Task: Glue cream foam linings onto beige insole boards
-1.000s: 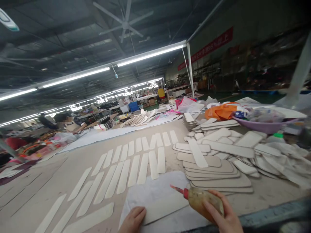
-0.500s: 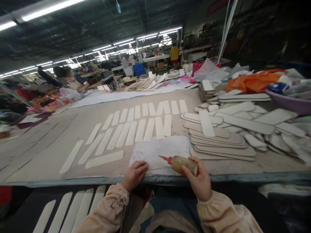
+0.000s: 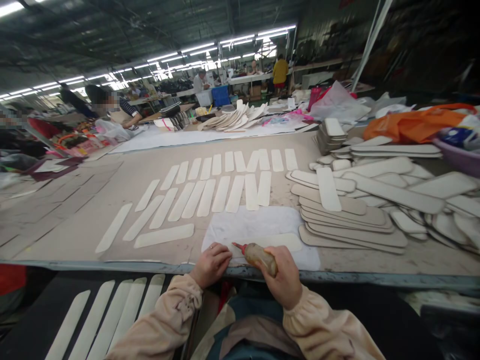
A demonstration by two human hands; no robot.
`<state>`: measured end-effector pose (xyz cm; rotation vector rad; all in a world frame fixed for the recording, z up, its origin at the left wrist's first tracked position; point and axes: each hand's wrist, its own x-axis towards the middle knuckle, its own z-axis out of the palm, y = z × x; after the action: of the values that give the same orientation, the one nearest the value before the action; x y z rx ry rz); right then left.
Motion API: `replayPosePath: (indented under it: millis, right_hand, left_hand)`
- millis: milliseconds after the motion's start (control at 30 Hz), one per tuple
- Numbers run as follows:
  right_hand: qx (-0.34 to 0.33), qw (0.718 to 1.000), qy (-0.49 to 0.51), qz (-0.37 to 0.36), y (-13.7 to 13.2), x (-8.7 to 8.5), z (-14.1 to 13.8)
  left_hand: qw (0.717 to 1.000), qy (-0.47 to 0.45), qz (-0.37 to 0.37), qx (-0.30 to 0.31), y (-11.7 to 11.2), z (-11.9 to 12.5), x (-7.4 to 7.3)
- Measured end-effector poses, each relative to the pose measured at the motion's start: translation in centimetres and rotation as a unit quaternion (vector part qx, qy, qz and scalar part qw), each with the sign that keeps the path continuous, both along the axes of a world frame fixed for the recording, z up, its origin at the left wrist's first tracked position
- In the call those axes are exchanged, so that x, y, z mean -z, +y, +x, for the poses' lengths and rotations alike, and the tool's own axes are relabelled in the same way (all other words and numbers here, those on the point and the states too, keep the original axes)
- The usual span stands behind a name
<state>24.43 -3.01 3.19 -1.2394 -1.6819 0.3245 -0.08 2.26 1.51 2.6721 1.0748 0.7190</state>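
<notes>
My right hand (image 3: 284, 276) is wrapped round a squeeze bottle (image 3: 261, 257) with yellowish-brown contents. Its red pointed nozzle aims left, over the left end of a cream strip (image 3: 279, 242). That strip lies flat on a white cloth (image 3: 258, 220) at the table's near edge. My left hand (image 3: 212, 264) rests at the strip's left end, fingers curled together with the tips on it; exactly how they grip it is hidden. Beyond the cloth, rows of similar cream strips (image 3: 204, 197) lie flat on the table.
Right of the cloth are stacked grey-beige panels (image 3: 345, 220) and a heap of loose pieces (image 3: 393, 187). An orange bag (image 3: 412, 125) and a purple basin (image 3: 459, 157) stand behind. More strips (image 3: 92, 320) lie below the table edge at left. A co-worker (image 3: 116, 110) sits at far left.
My right hand has moved left with the bottle, bringing the nozzle close to my left hand. A strip now stands out on the cloth. The view has shifted slightly.
</notes>
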Motion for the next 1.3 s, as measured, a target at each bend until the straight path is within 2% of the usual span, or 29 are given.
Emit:
replayPosePath:
  millis: [300,533,800,1067,1300]
  right_hand:
    - [0.008,1.000,-0.006,-0.003,-0.2,0.2,0.7]
    - [0.072,0.997,-0.013,0.001,-1.1,-0.4,3.8]
    - [0.134,0.990,-0.025,-0.027,-2.7,-1.0,7.1]
    - [0.214,0.975,-0.051,-0.029,-3.6,-1.7,10.3]
    - [0.266,0.962,-0.067,-0.022,-4.4,-2.1,11.9]
  left_hand:
    - [0.999,-0.016,0.026,0.029,0.4,0.0,0.3]
    - [0.999,-0.010,0.022,0.028,0.4,0.1,-0.1]
    - [0.999,0.000,0.042,0.031,0.4,0.3,-0.3]
    - [0.998,-0.010,0.051,0.042,0.7,-0.1,0.3]
    - [0.997,-0.018,0.050,0.047,0.7,0.0,0.4]
